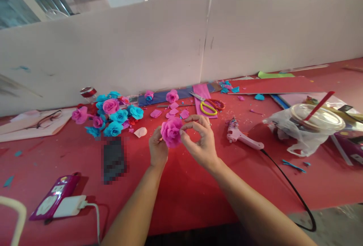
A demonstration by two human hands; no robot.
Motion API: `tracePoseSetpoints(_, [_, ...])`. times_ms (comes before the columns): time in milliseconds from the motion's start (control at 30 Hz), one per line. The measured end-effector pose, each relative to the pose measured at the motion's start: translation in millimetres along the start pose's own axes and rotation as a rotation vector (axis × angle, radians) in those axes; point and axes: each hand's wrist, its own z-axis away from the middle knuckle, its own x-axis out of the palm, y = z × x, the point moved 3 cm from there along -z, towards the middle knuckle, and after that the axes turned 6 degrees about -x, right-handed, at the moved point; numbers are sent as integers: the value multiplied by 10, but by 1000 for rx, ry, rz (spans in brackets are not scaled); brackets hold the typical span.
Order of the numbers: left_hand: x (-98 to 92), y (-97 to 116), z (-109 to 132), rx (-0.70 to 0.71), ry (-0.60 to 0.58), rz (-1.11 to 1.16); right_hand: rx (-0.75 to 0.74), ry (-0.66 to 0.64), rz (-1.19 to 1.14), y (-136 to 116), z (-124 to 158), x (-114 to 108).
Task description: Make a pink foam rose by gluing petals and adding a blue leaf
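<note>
Two bare hands meet at the centre of the frame, holding a bright pink paper flower above a red surface. The flower is a full bloom with ruffled, layered petals; its open face points toward the viewer, with the tight heart showing a little right of its middle. The bloom looks nearly round, with no clear long side; its base and any stem are hidden, so the direction of its stem axis cannot be told. The left hand closes its grip around the flower's left and rear side. The right hand has its thumb and index finger pinched together on a petal at the flower's right edge, the other fingers curved above. Just above the bloom lie loose pink petals, and beyond them a single pink rose. Scissors with yellow and red handles lie slightly right of upper centre, blades pointing to the upper left. To the left sits a bunch of blue and pink flowers. Right of the hands rests a pale pink glue gun, its handle toward the lower right; at far right stands a clear-lidded cup.
</note>
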Motion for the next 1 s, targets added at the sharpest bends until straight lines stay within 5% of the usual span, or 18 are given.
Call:
tracePoseSetpoints(233, [28,19,-9,36,-69,26,27,4,-29,27,-6,11])
tracePoseSetpoints(667, [25,4,-50,4,2,86,69,24,-32,76,-11,-2])
tracePoseSetpoints(1000, [-129,-142,-207,-89,120,114,506,65,-389,360,65,103])
